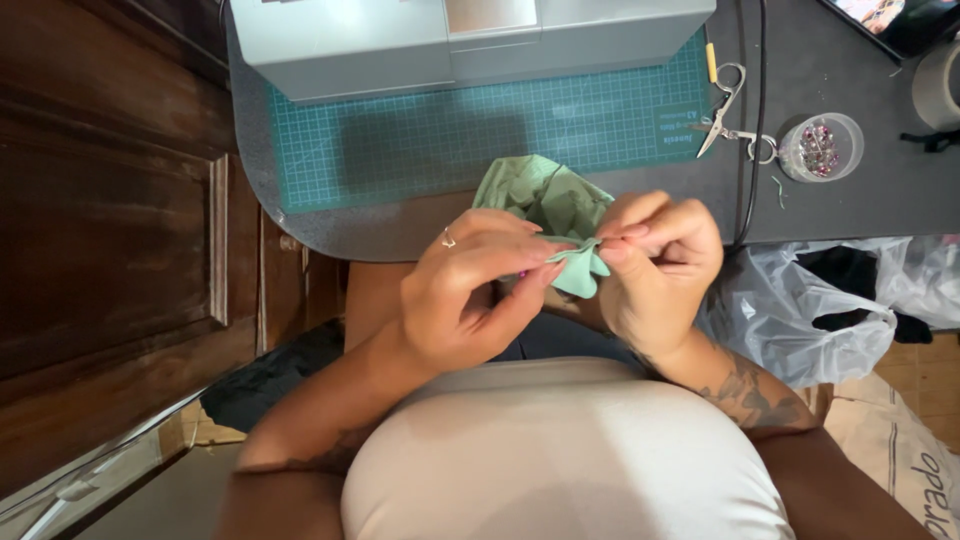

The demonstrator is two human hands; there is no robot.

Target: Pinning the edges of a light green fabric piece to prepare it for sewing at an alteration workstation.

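Fingertips [610, 247] of two hands – left hand [470, 290], right hand [660, 265] – are pinched on one green fabric piece [555, 215] at centre; one pin jar [820, 147], one pair of scissors [728, 115] are seen upper right.

The person wears a soft, pale beige top with bare arms. The left hand [470, 295] has a thin silver ring on one finger. The right hand [660, 270] has pink nails and dark tattoo drawings above the wrist

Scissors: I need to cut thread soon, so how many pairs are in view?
1: the scissors lie on the dark table, beside the round pin container. More may be hidden elsewhere.
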